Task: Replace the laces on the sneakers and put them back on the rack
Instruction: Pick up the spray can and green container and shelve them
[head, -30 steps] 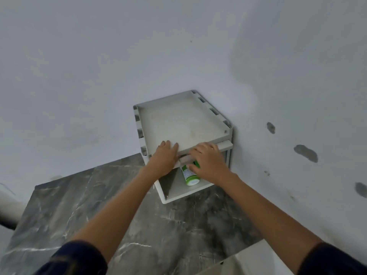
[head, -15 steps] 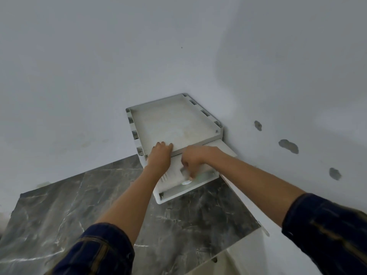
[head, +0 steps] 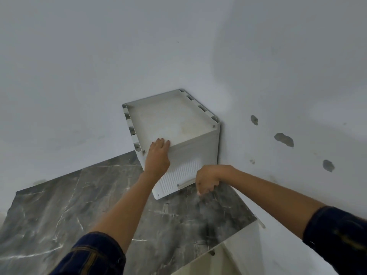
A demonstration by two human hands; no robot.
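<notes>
Left sleeve [head: 93, 255], dark denim, sat at the lower left edge, forearm reaching up and right over the dark marbled surface [head: 59, 205]. Left hand [head: 157, 155] lay flat, fingers straight and together, palm down on the front top edge of the white plastic box [head: 170, 120], fingertips over the rim onto the recessed top. It held nothing, just pressed or rested there.

The box, apparently the rack unit, stood in the corner where the two grey walls [head: 79, 66] met, on the marbled surface, its right side against the right wall. Front flap [head: 184, 171] was down and covered the opening; lower part of it ribbed, with a small handle bar near its bottom edge. Slotted tabs ran along the box's left and right top edges. Sneakers and laces not visible; contents hidden behind the flap.

Right hand [head: 207, 180] hung at the flap's lower right corner, beside the handle bar, fingers curled downward. Couldn't tell whether it gripped the handle or anything else; nothing was seen in it. Right forearm ran off to the lower right into a dark denim sleeve [head: 337, 241].

Right wall carried dark patches [head: 284, 139] of chipped paint. Pale cabinet edge [head: 218, 259] showed below the surface at the bottom.
</notes>
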